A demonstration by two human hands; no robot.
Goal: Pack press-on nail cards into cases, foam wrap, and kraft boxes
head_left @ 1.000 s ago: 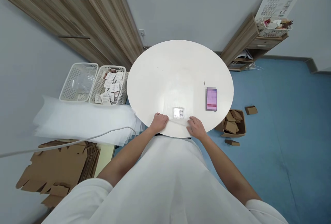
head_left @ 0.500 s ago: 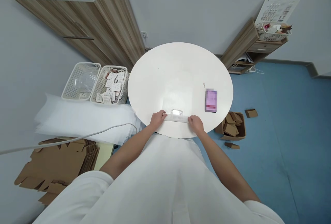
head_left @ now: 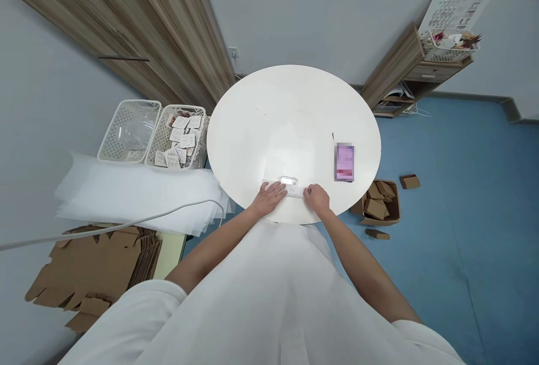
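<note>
A small clear plastic case (head_left: 288, 180) lies near the front edge of the round white table (head_left: 290, 112). A white foam sheet (head_left: 295, 191) is folded up over its near side. My left hand (head_left: 272, 196) lies on the sheet with fingers stretched flat, pressing it down. My right hand (head_left: 316, 198) pinches the sheet's right end with curled fingers. Most of the case is hidden by the sheet.
A pink phone (head_left: 345, 162) lies on the table's right. Two white baskets (head_left: 155, 135) and a stack of foam sheets (head_left: 135, 194) are on the left, flat cardboard (head_left: 96, 275) below them. A box of cardboard pieces (head_left: 379, 202) sits on the blue floor.
The foam sheet was lifted from the table edge and folded over the case. My left hand moved right and flattened onto it; my right hand shifted slightly inward.
</note>
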